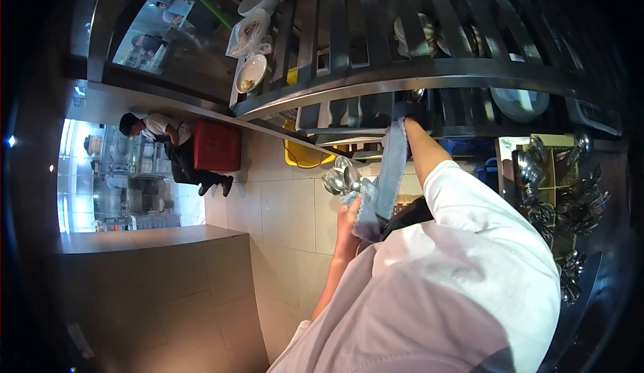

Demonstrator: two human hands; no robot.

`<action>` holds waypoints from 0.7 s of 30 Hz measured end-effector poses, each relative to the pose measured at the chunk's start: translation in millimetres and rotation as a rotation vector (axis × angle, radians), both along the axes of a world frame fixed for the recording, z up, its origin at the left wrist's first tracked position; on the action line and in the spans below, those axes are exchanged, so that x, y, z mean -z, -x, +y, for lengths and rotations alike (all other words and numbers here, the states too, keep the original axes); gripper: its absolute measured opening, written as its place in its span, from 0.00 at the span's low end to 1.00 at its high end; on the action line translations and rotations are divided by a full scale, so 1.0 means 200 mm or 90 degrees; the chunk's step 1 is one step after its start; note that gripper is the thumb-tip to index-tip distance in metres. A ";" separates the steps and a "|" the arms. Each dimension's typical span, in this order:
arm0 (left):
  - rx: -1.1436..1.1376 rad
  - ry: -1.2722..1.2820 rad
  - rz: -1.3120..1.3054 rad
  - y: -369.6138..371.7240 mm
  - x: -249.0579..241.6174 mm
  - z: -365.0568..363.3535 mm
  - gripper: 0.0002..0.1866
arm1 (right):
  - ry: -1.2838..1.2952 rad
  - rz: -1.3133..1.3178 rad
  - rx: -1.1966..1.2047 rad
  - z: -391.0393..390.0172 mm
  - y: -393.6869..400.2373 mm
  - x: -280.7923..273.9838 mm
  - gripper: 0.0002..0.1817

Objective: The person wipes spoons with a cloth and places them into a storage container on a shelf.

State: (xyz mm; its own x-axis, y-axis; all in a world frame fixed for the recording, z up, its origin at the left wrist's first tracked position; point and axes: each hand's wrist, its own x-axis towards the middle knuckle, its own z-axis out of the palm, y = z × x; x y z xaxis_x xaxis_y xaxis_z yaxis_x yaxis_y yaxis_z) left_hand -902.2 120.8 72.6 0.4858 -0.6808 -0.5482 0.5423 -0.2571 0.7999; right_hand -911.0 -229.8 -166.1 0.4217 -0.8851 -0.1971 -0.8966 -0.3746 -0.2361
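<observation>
From my remote seat the view came in rolled sideways. My left hand [350, 213] had its grip pinched around a bunch of steel spoons [341, 177], a blue cloth [388, 175] draped against it. My right hand [410, 114] reached under the slatted rack [376, 44]; its grip I could not tell. A co-worker [176, 146] stood well apart.
</observation>
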 end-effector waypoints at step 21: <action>-0.034 0.060 -0.028 -0.15 0.17 0.07 0.10 | 0.064 -0.329 -0.108 0.39 0.44 -0.77 0.12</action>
State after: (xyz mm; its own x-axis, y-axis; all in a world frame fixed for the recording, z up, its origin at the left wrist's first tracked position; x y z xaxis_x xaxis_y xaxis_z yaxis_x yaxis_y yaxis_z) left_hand -873.2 134.3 38.8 0.5449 -0.7006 -0.4606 0.5171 -0.1516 0.8424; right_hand -998.5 -152.4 -12.3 0.5791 -0.8002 0.1558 -0.5985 -0.5470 -0.5853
